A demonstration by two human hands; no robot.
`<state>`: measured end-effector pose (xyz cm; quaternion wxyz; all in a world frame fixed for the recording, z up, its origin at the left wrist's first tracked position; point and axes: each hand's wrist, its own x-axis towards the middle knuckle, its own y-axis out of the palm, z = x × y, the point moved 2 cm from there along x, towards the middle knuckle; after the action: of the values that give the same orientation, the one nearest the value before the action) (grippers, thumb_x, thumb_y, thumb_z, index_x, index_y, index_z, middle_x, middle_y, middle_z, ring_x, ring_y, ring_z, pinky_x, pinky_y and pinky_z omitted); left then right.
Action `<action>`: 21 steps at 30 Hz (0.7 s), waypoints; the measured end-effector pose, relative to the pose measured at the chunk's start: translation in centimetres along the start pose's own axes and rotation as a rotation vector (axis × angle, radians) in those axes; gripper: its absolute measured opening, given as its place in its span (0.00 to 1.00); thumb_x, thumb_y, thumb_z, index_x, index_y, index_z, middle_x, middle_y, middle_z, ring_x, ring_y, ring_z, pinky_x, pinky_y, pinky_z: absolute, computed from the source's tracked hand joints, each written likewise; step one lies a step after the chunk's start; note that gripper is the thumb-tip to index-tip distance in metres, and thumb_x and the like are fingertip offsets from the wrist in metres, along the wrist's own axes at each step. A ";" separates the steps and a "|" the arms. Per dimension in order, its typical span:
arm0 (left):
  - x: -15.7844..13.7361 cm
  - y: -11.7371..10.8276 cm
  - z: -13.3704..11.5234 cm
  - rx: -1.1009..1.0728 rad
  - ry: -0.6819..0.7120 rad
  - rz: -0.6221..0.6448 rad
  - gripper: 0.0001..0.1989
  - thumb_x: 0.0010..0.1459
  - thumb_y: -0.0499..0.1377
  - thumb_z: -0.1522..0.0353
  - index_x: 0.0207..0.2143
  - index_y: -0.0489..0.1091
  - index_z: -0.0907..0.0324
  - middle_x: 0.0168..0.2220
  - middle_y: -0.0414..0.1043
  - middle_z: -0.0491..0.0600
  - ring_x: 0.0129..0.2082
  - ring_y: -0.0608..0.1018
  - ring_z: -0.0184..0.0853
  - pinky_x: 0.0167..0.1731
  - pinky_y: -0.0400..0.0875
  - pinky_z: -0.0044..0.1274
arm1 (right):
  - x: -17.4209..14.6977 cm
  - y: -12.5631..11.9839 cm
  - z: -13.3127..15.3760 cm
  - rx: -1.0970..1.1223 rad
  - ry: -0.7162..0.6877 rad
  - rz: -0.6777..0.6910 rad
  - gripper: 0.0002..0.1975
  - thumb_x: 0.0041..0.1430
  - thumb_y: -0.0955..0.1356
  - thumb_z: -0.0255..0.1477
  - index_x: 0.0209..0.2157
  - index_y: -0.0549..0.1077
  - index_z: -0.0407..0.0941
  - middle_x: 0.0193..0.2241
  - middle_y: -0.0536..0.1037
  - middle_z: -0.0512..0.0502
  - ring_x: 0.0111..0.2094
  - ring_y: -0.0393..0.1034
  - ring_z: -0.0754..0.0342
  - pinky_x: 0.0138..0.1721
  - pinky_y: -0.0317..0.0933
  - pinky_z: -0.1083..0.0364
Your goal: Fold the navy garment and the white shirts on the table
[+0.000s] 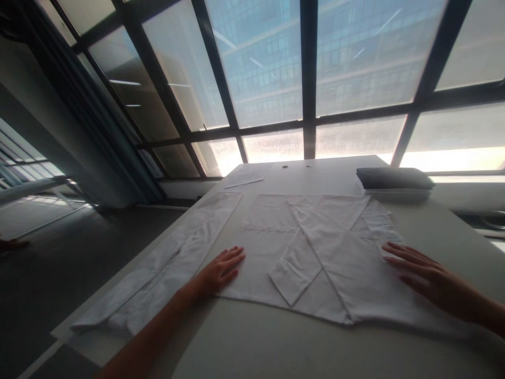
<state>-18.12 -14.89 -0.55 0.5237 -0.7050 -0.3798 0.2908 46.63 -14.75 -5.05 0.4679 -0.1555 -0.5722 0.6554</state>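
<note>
Nearest you is a bare strip of the white table (252, 350). Just beyond it, the white garment (343, 258) lies flat between your two hands, its longer spread appearing to run from one to the other. Your left hand (223, 269) rests palm down over its left part, fingers extended, pinching nothing. Your right hand (428, 279) lies at its right side, fingers long and slightly parted, also gripping nothing. A folded sleeve (298, 268) slants across the middle, its squared end toward you; your left hand is the nearer to it. Left of that hand, a second white garment (169, 263) stretches away lengthwise. Farther off, at the right, sits a dark folded stack (394, 179), with the windows (256, 68) behind.
</note>
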 end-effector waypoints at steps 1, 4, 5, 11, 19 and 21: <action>-0.7 -0.3 -0.2 -0.011 -0.002 0.035 0.28 0.72 0.49 0.54 0.70 0.57 0.49 0.73 0.49 0.50 0.73 0.52 0.44 0.70 0.47 0.41 | -1.0 -0.1 0.4 0.006 -0.006 0.015 0.26 0.67 0.66 0.43 0.65 0.68 0.58 0.68 0.64 0.48 0.68 0.56 0.37 0.65 0.57 0.35; -2.4 -1.3 -0.9 -0.056 -0.019 0.140 0.36 0.65 0.58 0.47 0.70 0.55 0.43 0.74 0.45 0.48 0.73 0.48 0.49 0.70 0.45 0.44 | -3.4 -0.1 1.4 0.007 -0.027 0.074 0.29 0.63 0.70 0.44 0.65 0.67 0.62 0.67 0.64 0.49 0.67 0.58 0.35 0.64 0.59 0.33; -2.8 -1.7 -1.2 -0.073 -0.026 0.166 0.40 0.61 0.61 0.45 0.70 0.55 0.43 0.74 0.44 0.48 0.73 0.47 0.50 0.70 0.45 0.45 | -4.1 0.0 1.7 0.011 -0.036 0.089 0.30 0.62 0.71 0.45 0.65 0.67 0.63 0.67 0.64 0.50 0.67 0.58 0.35 0.63 0.60 0.33; -4.5 -3.2 -2.1 -0.176 -0.060 0.180 0.37 0.56 0.68 0.51 0.66 0.63 0.43 0.72 0.51 0.50 0.73 0.50 0.51 0.68 0.50 0.45 | -5.7 0.0 3.2 0.004 -0.090 0.094 0.34 0.59 0.73 0.43 0.66 0.66 0.63 0.66 0.65 0.49 0.65 0.61 0.34 0.58 0.68 0.36; -5.0 -4.1 -3.3 -0.072 0.010 0.065 0.37 0.57 0.58 0.77 0.67 0.63 0.44 0.67 0.63 0.46 0.68 0.65 0.43 0.66 0.62 0.38 | -6.3 -1.0 3.9 -0.064 -0.200 0.044 0.33 0.60 0.67 0.25 0.66 0.66 0.60 0.63 0.71 0.46 0.62 0.67 0.39 0.55 0.71 0.42; -5.0 -4.1 -3.1 -0.039 0.029 0.047 0.37 0.57 0.56 0.79 0.67 0.63 0.43 0.66 0.65 0.45 0.67 0.66 0.42 0.65 0.63 0.38 | -6.3 -1.3 4.1 -0.071 -0.189 0.034 0.31 0.62 0.66 0.24 0.64 0.68 0.60 0.61 0.73 0.46 0.61 0.68 0.41 0.55 0.71 0.44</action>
<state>-19.29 -20.00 4.27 0.5085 -0.7278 -0.3611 0.2852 47.40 -22.35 -4.79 0.3949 -0.1189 -0.6340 0.6542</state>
